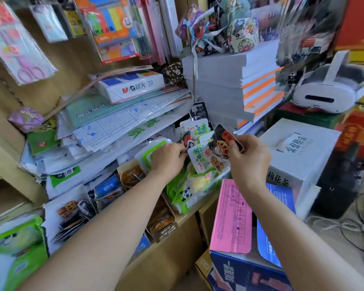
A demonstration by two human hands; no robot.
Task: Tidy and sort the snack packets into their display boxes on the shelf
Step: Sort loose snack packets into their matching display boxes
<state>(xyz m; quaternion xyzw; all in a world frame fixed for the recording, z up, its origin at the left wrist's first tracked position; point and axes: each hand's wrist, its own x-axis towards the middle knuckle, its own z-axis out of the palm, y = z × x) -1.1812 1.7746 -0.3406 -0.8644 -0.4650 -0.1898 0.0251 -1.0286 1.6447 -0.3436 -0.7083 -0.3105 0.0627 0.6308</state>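
Observation:
My right hand pinches a fan of snack packets: a dark lotus-root packet and a white-green packet. My left hand grips green-white packets over the green panda display box on the wooden shelf. More white-green and dark packets stand behind the hands. Further left along the shelf sit a box of brown packets, a box of blue and dark packets and a white box with lotus-root packets.
Stacks of paper sheets and an M&G paper ream lie on the shelf above. A tall grey paper pile stands behind the snacks. A white carton, a pink form and a blue box crowd the right side.

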